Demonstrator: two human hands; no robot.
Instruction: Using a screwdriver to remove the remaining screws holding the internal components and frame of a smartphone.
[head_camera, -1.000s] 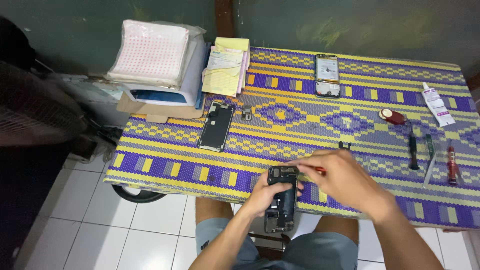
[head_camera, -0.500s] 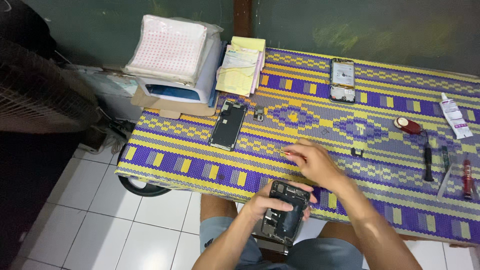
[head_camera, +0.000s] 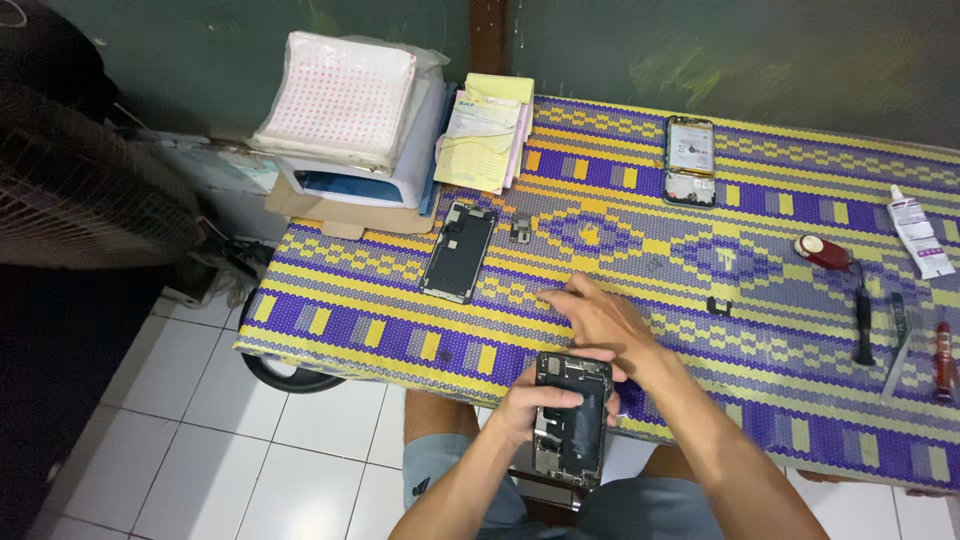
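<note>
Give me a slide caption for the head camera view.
Left hand holds an opened phone; right hand rests on the patterned mat.

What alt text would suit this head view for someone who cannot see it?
A seated person's left hand holds an opened phone at the edge of a purple and yellow mat, while the right hand rests flat on the mat. A detached screen, another open phone, tools and papers lie around.

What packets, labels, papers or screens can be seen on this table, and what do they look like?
Glue tube: far right, white with a dark label.
Paper pads: back edge, a yellow and white stack.
Detached screen panel: left of centre, dark rectangle lying flat.
Opened phone: in the left hand, insides showing.
</note>
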